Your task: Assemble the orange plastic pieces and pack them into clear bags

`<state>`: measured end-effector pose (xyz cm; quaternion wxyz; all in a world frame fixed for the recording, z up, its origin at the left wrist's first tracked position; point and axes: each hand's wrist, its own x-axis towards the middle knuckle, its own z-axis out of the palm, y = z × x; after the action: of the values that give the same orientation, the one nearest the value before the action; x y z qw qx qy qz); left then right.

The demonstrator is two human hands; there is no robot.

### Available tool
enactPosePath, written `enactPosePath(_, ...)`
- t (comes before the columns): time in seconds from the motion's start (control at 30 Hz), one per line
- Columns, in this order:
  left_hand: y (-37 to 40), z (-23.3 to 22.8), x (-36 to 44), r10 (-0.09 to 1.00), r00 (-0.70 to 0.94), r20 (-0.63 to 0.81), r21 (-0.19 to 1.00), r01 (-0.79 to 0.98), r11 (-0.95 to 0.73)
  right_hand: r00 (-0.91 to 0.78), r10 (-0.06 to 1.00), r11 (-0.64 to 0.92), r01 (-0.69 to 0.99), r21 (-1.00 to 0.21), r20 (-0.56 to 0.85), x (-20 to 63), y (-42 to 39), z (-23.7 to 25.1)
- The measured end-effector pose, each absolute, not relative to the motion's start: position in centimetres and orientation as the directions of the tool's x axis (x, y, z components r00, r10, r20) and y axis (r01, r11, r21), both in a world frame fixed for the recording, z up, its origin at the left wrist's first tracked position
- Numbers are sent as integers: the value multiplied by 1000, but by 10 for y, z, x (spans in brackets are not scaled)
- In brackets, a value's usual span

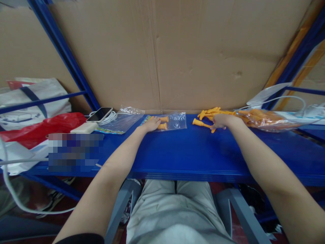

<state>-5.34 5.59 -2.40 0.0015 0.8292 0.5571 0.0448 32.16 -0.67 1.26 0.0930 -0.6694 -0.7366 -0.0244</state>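
On the blue shelf, my left hand rests on a small clear plastic bag that lies flat, fingers on two orange toy pieces at the bag's mouth. My right hand lies over a loose pile of orange chicken-foot toys, its fingers closed around one orange piece that sticks out to the left. A big clear bag full of the same orange toys lies to the right of that hand.
A stack of empty clear bags lies left of my left hand, with a phone, white cable and white power bank beside it. A red bag and white bags sit far left. A cardboard wall backs the shelf.
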Motion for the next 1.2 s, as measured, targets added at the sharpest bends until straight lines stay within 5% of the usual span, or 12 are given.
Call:
enactPosePath(0.1, 55, -23, -53, 923, 377, 76, 50, 923, -381, 10, 969, -10, 1000, 2, -245, 309, -18, 19)
enactPosePath(0.17, 55, -23, -53, 916, 393, 86, 48, 916, -398, 70, 946, -82, 996, -26, -316, 296, -28, 24)
enactPosePath(0.7, 48, -17, -50, 918, 386, 94, 49, 919, -391, 134, 991, -135, 958, -254, -23, 273, -39, 27)
enactPosePath(1.2, 28, 2, -40, 877, 476, 66, 14, 878, -478, -22, 966, 30, 999, -26, 257, 239, -52, 31)
